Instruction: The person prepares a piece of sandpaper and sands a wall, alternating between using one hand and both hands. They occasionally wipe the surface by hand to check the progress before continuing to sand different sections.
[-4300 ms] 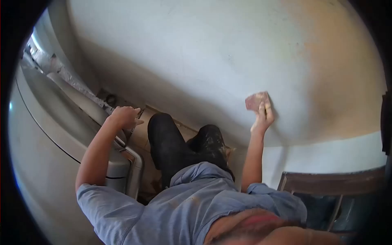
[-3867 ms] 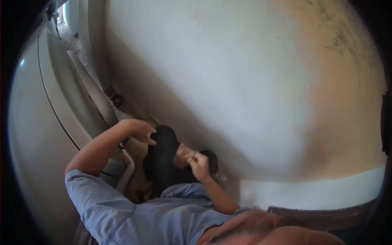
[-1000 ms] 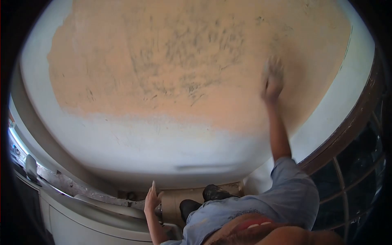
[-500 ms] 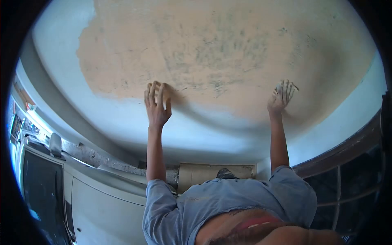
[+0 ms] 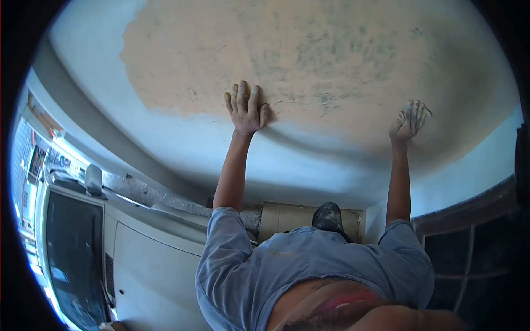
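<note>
A pale wall carries a broad beige patch with darker smudges and scratches. My left hand lies flat against the patch near its lower edge, fingers spread and dusty, holding nothing. Farther right, my right hand presses on the patch with its fingers bent and coated in pale dust. A thin dark edge pokes out beside those fingertips. The fingers cover most of what they hold, so its kind cannot be made out.
At the left stands a white vehicle with a dark window and a side mirror. A dark barred window is at the lower right. A dark shoe shows below the wall.
My left hand has gone from bent fingers to lying flat with fingers spread. The view has shifted, so both hands and the patch appear farther right and higher. More of the shoe shows.
</note>
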The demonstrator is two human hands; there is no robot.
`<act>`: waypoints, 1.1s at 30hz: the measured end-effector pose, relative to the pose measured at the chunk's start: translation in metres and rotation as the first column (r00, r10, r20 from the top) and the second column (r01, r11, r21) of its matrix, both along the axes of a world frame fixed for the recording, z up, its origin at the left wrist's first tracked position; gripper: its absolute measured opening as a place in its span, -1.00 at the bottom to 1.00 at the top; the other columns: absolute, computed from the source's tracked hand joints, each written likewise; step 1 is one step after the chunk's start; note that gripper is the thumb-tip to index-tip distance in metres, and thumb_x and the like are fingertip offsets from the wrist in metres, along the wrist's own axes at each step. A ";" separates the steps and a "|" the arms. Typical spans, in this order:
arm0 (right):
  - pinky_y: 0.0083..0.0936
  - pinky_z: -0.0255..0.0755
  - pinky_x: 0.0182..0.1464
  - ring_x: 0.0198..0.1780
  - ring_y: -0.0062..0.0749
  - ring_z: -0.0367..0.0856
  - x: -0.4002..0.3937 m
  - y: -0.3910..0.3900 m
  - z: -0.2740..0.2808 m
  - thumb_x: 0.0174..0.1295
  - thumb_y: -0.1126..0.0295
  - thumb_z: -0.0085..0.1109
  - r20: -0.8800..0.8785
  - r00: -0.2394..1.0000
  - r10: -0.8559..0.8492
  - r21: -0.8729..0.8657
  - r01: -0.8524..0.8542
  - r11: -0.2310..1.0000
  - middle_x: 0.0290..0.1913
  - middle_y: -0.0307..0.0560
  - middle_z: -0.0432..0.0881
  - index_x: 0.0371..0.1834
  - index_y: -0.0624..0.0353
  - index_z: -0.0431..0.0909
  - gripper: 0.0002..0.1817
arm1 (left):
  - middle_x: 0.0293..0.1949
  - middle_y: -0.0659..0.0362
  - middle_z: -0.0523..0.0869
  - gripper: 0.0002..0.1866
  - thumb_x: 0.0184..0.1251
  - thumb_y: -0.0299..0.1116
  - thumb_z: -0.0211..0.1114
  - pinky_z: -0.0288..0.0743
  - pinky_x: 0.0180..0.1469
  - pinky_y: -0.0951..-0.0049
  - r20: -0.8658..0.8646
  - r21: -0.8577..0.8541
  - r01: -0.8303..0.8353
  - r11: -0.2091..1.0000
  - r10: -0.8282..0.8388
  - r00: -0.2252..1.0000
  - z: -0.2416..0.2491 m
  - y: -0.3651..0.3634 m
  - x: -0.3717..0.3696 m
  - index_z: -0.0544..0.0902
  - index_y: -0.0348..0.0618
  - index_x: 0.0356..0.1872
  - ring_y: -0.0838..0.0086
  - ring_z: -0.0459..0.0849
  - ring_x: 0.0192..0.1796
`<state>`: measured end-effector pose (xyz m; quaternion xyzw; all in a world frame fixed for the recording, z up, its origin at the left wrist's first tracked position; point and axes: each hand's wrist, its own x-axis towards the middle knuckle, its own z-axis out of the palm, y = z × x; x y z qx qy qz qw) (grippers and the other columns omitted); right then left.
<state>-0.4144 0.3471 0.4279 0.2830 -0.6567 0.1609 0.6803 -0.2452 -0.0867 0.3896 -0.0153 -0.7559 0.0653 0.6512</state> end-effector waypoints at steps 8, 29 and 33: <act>0.13 -0.07 0.45 0.41 0.22 0.27 0.008 -0.002 0.018 0.43 0.18 -0.24 -0.048 0.998 -0.031 0.051 0.033 0.998 0.33 0.20 0.43 0.25 0.28 0.48 -0.49 | 0.36 -0.04 0.42 -0.43 0.28 0.04 0.09 -0.16 0.50 -0.05 -0.010 0.094 0.012 0.995 -0.012 1.000 0.000 0.002 0.003 0.55 0.08 0.28 0.07 0.31 0.42; -0.10 0.18 0.40 0.36 0.06 0.40 -0.006 -0.007 0.165 0.39 0.23 -0.14 -0.199 0.979 -0.050 -0.064 0.038 0.997 0.29 0.12 0.50 0.19 0.32 0.53 -0.53 | 0.39 -0.19 0.31 -0.39 0.29 -0.02 0.12 -0.12 0.48 -0.12 0.029 0.073 -0.016 0.997 0.014 0.999 -0.002 0.006 0.011 0.46 -0.08 0.32 -0.07 0.25 0.44; -0.08 0.12 0.43 0.37 0.08 0.38 -0.009 -0.008 0.158 0.41 0.20 -0.16 -0.143 0.989 0.018 -0.097 -0.032 0.995 0.30 0.10 0.49 0.18 0.31 0.55 -0.52 | 0.35 -0.28 0.31 -0.40 0.14 -0.24 0.31 0.04 0.43 -0.19 -0.062 0.203 0.193 0.960 -0.184 0.981 -0.074 0.016 0.052 0.47 -0.18 0.25 -0.17 0.28 0.40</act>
